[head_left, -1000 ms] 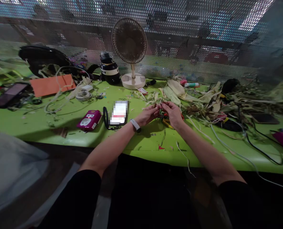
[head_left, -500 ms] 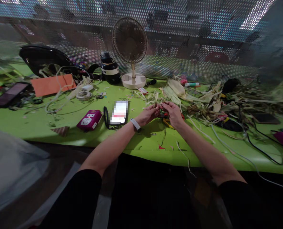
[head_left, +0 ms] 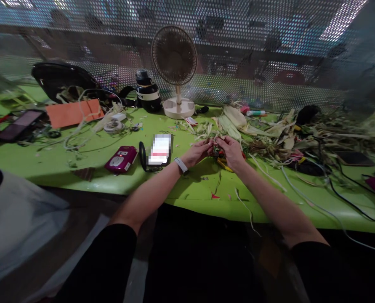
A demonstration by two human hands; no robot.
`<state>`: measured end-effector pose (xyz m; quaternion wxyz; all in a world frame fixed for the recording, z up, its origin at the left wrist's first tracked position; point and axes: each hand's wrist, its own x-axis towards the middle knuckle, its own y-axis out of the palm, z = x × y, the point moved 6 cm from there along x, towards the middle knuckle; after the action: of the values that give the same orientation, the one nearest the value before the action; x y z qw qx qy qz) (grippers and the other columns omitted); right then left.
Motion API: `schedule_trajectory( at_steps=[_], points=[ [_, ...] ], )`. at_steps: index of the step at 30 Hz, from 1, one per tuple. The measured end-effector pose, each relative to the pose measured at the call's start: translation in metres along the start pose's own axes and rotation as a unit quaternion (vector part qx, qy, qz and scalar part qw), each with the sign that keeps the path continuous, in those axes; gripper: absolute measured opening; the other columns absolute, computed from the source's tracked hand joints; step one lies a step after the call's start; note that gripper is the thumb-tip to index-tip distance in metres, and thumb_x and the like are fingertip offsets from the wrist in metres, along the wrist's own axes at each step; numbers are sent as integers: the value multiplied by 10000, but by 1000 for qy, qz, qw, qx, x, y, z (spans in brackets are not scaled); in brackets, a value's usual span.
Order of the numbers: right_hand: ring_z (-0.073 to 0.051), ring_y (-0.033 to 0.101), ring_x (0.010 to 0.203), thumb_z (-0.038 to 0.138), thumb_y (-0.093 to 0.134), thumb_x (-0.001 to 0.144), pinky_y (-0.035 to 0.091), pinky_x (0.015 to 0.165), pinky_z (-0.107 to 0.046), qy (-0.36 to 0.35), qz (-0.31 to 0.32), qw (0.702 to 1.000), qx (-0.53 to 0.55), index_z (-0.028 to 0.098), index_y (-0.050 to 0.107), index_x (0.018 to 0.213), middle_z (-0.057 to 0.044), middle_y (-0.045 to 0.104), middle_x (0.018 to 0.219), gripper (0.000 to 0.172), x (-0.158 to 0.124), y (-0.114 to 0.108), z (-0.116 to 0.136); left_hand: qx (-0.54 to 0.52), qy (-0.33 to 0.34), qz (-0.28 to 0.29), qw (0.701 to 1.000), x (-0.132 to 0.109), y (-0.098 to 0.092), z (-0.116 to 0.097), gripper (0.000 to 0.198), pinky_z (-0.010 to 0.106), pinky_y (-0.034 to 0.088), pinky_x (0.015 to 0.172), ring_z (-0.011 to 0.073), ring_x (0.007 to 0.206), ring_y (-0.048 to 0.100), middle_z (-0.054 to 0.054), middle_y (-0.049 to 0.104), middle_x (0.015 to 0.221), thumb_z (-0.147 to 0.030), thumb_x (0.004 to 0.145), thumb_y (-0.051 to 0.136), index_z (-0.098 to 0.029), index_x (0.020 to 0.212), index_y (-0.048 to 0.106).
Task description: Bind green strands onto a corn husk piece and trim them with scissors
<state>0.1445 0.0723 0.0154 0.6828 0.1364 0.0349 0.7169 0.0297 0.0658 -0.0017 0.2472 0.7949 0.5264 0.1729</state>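
My left hand and my right hand meet fingertip to fingertip over the green table. Both are closed in a pinch on something small and pale that I cannot make out, partly hidden by the fingers. Scissors or pliers with yellow handles lie under my right hand, half covered by it. Just beyond the fingers is a heap of dried corn husks, with loose shreds around it. A thin pale strip hangs over the table's front edge between my forearms.
A phone with a lit screen and a magenta device lie left of my hands. Farther back stand a fan and a black bottle. Orange paper is at the left. Cables run across the right side.
The whole view has shifted slightly, so things appear a little farther right and lower. My hands keep their pinch in nearly the same spot. At the far left, a dark object has come into view.
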Motion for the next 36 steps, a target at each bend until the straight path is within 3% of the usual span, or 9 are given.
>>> schedule_trajectory(
  at_steps=[4,9,12,16,20,25,28,36],
  points=[
    [-113,573,658,442,830,550,481,685,-265,-1,-24,999,-31,201,643,681,50,649,662,332,3,-3,-1,71,16,-20,997,4,-8,2,213,190,346,544,61,549,440,-31,544,584,-284,763,766,-127,702,635],
    [-132,622,729,431,834,536,501,794,-292,11,17,1000,-14,204,682,755,48,673,692,350,0,6,0,24,17,-26,999,2,-7,2,209,182,352,548,53,535,435,-43,518,564,-276,745,777,-130,730,628],
    [-121,612,670,431,847,527,510,750,-287,18,20,999,19,206,677,730,54,657,651,347,0,7,-1,27,4,-37,999,-1,-5,2,189,183,355,555,49,534,433,-43,522,574,-245,752,768,-131,722,621],
    [-111,579,596,443,852,517,506,650,-279,47,-20,998,44,214,668,763,53,658,666,384,10,-6,-3,47,-4,-18,999,-3,-1,4,193,188,359,548,54,525,418,-44,503,556,-270,780,750,-130,726,629],
    [-120,617,716,447,853,500,516,704,-267,14,-60,997,52,221,674,778,44,689,760,400,21,-23,3,48,7,-27,998,-2,-4,3,185,171,355,531,48,516,420,-44,502,550,-266,801,735,-127,733,633],
    [-129,623,687,513,840,536,516,652,-269,86,13,996,-5,214,671,775,31,689,739,418,14,-11,-2,13,12,-56,998,0,-7,2,156,148,365,530,36,531,450,-40,550,607,-210,788,741,-129,733,620],
    [-130,643,694,504,852,526,529,711,-281,77,40,996,-1,210,674,786,32,700,743,431,7,-2,0,5,5,-59,998,0,-7,1,156,148,361,526,38,517,439,-48,514,567,-210,799,731,-130,733,615],
    [-118,619,659,493,864,495,514,678,-269,46,24,999,-11,216,669,773,48,692,726,438,6,-2,2,-5,11,-43,999,1,-6,1,154,166,365,557,38,530,443,-49,532,595,-199,789,735,-132,733,608]
  ],
)
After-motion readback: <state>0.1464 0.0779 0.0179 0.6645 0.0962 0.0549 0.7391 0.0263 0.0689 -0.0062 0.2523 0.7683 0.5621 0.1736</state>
